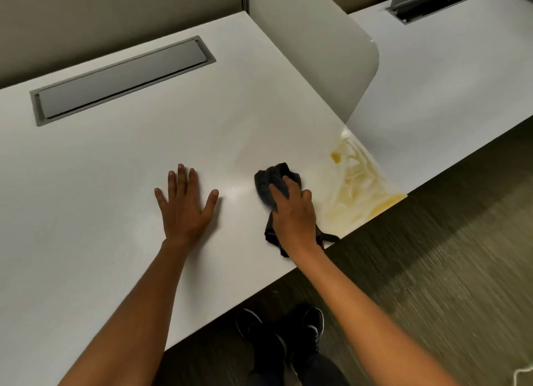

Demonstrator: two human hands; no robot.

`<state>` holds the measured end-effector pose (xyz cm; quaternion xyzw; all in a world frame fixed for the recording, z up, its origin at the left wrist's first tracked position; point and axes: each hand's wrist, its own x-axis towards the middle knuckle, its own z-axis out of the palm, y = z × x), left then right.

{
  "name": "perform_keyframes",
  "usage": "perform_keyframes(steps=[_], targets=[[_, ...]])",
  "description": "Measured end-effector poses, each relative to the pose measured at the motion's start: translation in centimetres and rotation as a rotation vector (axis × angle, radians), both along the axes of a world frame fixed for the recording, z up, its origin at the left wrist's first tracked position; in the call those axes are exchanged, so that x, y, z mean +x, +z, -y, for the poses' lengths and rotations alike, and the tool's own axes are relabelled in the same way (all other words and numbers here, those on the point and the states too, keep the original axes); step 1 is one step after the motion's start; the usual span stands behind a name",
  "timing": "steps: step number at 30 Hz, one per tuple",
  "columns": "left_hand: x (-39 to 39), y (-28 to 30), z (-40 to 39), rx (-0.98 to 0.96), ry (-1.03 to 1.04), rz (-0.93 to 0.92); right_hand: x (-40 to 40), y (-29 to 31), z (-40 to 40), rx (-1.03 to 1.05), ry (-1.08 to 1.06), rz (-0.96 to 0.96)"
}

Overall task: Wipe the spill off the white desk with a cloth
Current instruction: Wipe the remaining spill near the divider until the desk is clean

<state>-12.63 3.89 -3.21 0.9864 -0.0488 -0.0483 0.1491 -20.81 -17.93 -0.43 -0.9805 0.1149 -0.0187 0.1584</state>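
Note:
A yellow smeared spill [359, 186] covers the right front corner of the white desk [121, 160], running from the foot of the divider down to the desk's front edge. My right hand [294, 212] presses a crumpled dark grey cloth [272, 183] onto the desk, just left of the spill. Part of the cloth trails out under my wrist toward the front edge. My left hand [184, 204] lies flat on the desk with fingers spread, holding nothing, left of the cloth.
A grey closed cable flap [121, 80] is set into the desk at the back left. A white divider panel [314, 48] stands along the desk's right side, with a neighbouring desk [450, 77] beyond. Below the front edge are carpet and my dark shoes [282, 331].

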Motion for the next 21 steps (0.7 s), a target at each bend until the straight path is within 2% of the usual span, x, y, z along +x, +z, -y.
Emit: perform_keyframes(steps=[4, 7, 9, 16, 21], targets=[[-0.2, 0.3, 0.1, -0.015, 0.014, 0.008, -4.9, -0.4, -2.1, -0.019, 0.157, -0.044], [-0.9, 0.7, 0.5, -0.057, 0.027, 0.015, -6.6, -0.2, 0.1, -0.03, 0.188, -0.09], [-2.0, 0.8, 0.9, -0.045, 0.016, 0.011, -6.8, -0.1, 2.6, -0.05, 0.139, -0.117], [-4.4, 0.8, 2.9, -0.009, 0.038, -0.002, -3.6, 0.7, 15.4, -0.068, -0.16, -0.023], [-5.0, 0.5, 3.5, 0.06, 0.048, 0.004, 1.8, 0.7, 19.4, -0.045, -0.112, -0.003]])
